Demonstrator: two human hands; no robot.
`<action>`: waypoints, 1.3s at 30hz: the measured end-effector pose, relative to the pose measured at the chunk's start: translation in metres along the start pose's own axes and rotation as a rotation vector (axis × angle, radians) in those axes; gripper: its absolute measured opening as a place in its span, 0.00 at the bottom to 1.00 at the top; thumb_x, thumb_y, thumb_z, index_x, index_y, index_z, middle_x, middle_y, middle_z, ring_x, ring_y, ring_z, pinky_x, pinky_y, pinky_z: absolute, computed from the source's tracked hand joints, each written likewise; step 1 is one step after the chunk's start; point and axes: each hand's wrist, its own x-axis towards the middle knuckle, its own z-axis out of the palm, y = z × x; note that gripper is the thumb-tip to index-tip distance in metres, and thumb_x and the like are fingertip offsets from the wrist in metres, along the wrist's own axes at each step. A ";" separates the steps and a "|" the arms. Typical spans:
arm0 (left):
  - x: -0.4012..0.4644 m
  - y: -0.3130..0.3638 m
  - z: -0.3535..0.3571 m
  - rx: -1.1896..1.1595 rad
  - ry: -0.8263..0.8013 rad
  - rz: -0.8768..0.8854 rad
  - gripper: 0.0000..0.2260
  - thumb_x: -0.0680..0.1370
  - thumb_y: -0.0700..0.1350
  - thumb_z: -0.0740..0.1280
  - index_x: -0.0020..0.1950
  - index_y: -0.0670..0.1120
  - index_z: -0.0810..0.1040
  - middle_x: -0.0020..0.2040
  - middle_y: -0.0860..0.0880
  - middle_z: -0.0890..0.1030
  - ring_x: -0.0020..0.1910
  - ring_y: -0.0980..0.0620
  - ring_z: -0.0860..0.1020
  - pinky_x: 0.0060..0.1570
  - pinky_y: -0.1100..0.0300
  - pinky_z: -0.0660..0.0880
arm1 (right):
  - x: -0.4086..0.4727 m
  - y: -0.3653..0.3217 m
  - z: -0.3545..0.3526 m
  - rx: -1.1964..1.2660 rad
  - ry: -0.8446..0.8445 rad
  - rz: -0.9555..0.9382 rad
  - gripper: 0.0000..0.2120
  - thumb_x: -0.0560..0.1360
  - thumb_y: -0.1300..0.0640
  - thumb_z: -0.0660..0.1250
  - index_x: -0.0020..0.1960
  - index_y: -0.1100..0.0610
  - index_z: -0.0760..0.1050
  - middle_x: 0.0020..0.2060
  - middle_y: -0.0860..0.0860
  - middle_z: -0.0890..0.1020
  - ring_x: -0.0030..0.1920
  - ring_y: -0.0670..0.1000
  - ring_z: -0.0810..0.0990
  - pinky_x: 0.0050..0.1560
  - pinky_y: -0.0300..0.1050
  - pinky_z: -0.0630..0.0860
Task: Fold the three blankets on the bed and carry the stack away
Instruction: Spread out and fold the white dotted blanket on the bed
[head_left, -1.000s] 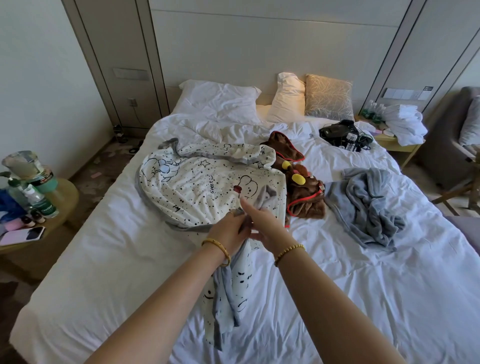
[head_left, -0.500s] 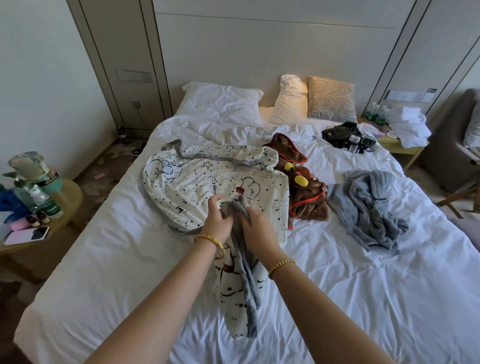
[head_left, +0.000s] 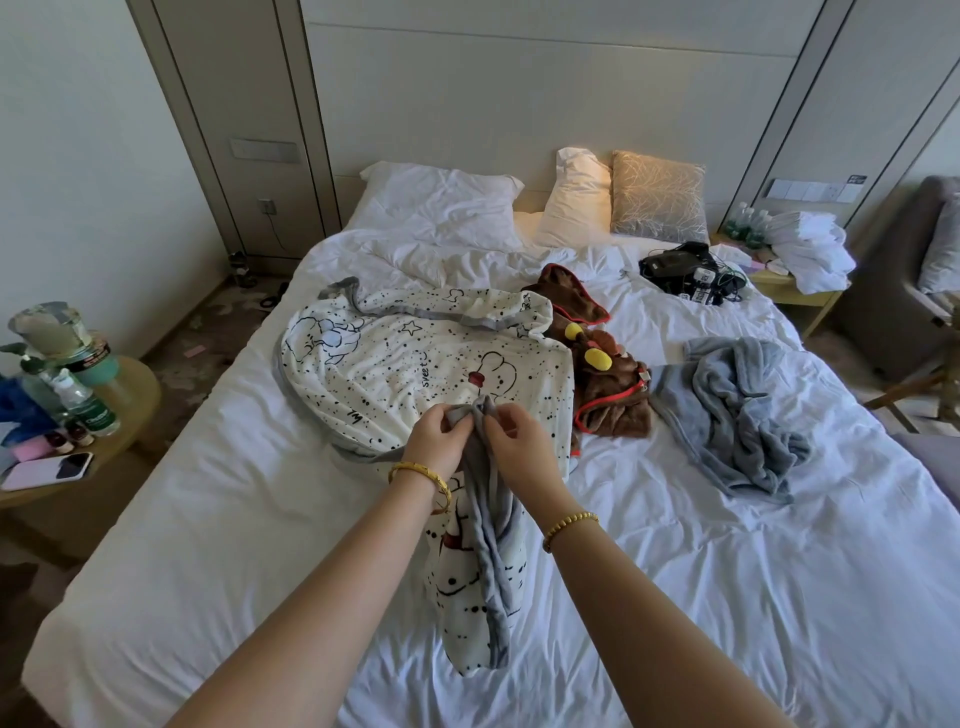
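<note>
Left hand and right hand are both pinching the grey-trimmed edge of the white spotted cartoon blanket, fingers curled on it. It's lying crumpled mid-bed, one end trailing toward the person. Brown blanket is touching its right side; grey blanket is sitting further right.

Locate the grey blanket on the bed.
In the head view, the grey blanket lies crumpled on the bed's right side, just right of the brown blanket.

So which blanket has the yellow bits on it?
Look at the white bed. Near its middle, between the white spotted cartoon blanket and the crumpled plain grey blanket, lies a bunched brown fleece blanket. Only it has red edging and two yellow knobs.
</note>
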 end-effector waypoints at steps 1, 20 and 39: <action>0.000 0.000 0.001 -0.010 0.001 -0.004 0.10 0.77 0.49 0.64 0.53 0.44 0.75 0.51 0.43 0.80 0.52 0.44 0.79 0.56 0.46 0.76 | -0.001 0.000 0.000 -0.004 0.013 -0.002 0.09 0.77 0.53 0.62 0.48 0.59 0.75 0.40 0.54 0.80 0.41 0.52 0.78 0.41 0.46 0.74; -0.001 0.003 0.003 -0.294 -0.007 -0.093 0.08 0.79 0.46 0.62 0.46 0.44 0.77 0.43 0.45 0.81 0.43 0.50 0.81 0.42 0.57 0.80 | -0.004 0.003 -0.001 -0.245 -0.042 -0.264 0.10 0.78 0.59 0.59 0.53 0.61 0.77 0.45 0.48 0.74 0.44 0.49 0.73 0.43 0.37 0.67; 0.006 -0.003 0.014 -0.477 0.065 -0.176 0.10 0.77 0.36 0.59 0.38 0.43 0.74 0.32 0.45 0.73 0.34 0.49 0.73 0.37 0.57 0.72 | -0.007 -0.007 -0.002 -0.070 0.052 -0.093 0.11 0.76 0.63 0.58 0.43 0.67 0.77 0.31 0.57 0.74 0.32 0.51 0.69 0.32 0.42 0.64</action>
